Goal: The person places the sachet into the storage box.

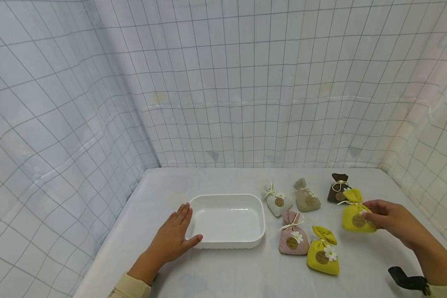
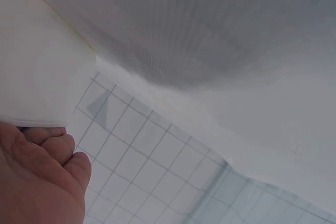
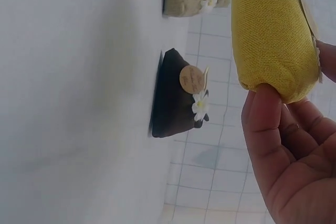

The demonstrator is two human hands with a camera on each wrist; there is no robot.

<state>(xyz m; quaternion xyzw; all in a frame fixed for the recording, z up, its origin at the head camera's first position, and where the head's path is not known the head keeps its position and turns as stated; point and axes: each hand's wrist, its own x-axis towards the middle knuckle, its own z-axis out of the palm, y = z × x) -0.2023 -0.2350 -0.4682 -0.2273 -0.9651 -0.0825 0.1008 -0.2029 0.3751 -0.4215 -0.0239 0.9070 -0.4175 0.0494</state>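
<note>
Gridded cloth point(image 1: 245, 74): white with thin dark lines, filling the top half of the head frame and running down both its sides.
White table point(image 1: 223, 273): spreads across the lower half, its far edge straight below the cloth.
White tray point(image 1: 227, 244): rectangular with rounded corners, just below the frame's centre, standing on the table.
Left hand point(image 1: 176, 236): lower left of centre, grasping nothing; fingers extended along the tray's left side, thumb reaching to its lower left corner.
Right hand point(image 1: 392, 219): right side of the frame, pinching a yellow bag point(image 1: 351, 213) between thumb and fingers; in the right wrist view this bag sits at the upper right, lifted clear of the table.
Second yellow bag point(image 1: 320, 247): lower right of centre, lying on the table.
Pink bag point(image 1: 292, 231): just upper left of the second yellow one, near it, tied with pale cord.
White bag point(image 1: 277, 198): above the pink one, just beside the tray's upper right corner.
Beige bag point(image 1: 306, 198): right of the white one, its neck pointing to the upper left.
Dark brown bag point(image 1: 337, 188): farther right, near the table's far edge, its lower right corner overlapped by the held bag.
Black piece point(image 1: 406, 281): bottom right corner, at the right wrist.
Round brown tag point(image 1: 322, 257): on the second yellow bag's front.
White flower point(image 1: 330, 253): upper right of that tag.
</note>
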